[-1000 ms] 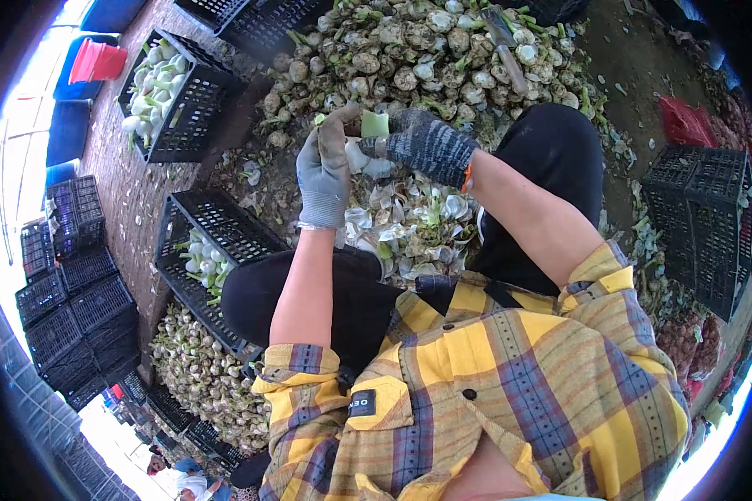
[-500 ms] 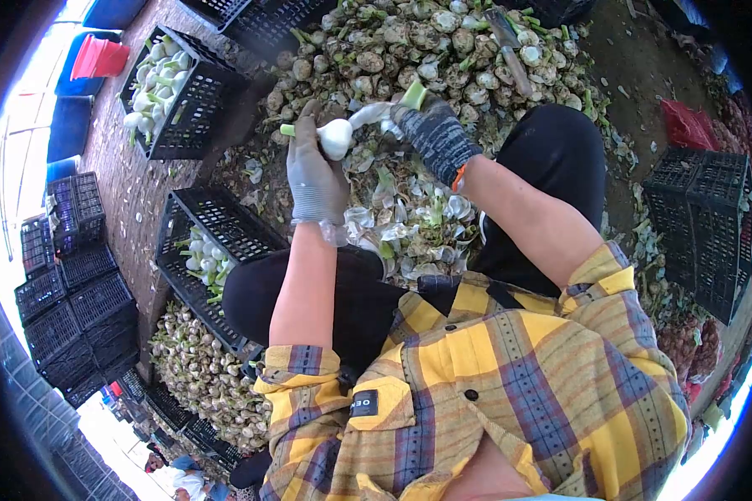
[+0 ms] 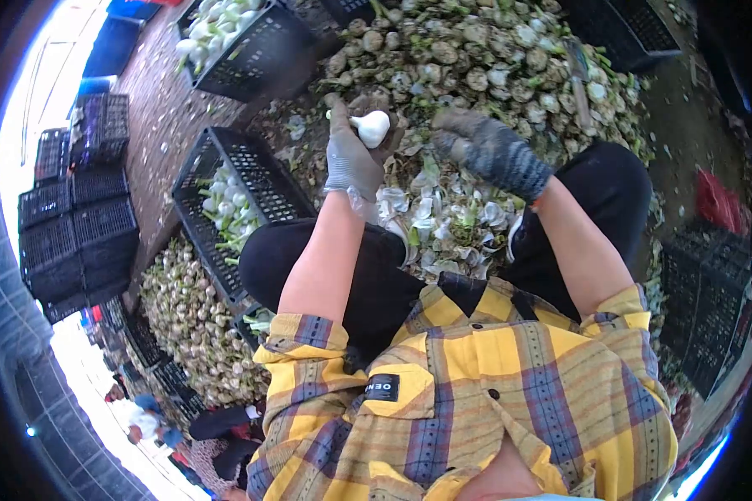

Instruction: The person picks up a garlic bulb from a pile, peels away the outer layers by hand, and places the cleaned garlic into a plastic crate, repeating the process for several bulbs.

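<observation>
My left hand [image 3: 358,154], in a grey knit glove, is closed around a clean white garlic bulb [image 3: 372,128] with a short stem pointing left. Across from it, my right hand [image 3: 497,157] wears a dark grey patterned glove. Its fingers are blurred but look loosely apart, and nothing shows in them. Beneath both hands lies a litter of papery garlic skins [image 3: 430,204] with green scraps. Just beyond is a big heap of unpeeled, soil-stained garlic [image 3: 468,63]. A long tool with a brownish handle [image 3: 580,96] rests on that heap.
A black crate [image 3: 267,179] of white garlic stands by my left knee, another crate [image 3: 263,63] of bulbs farther up. Stacked black crates [image 3: 79,225] line the left side; one more crate [image 3: 706,292] is at right. More garlic [image 3: 200,326] and a person [image 3: 154,422] are lower left.
The view has shifted. My right hand has moved away from the bulb, and the pale strip and green piece it held are gone from it. The bulb stays in my left hand.
</observation>
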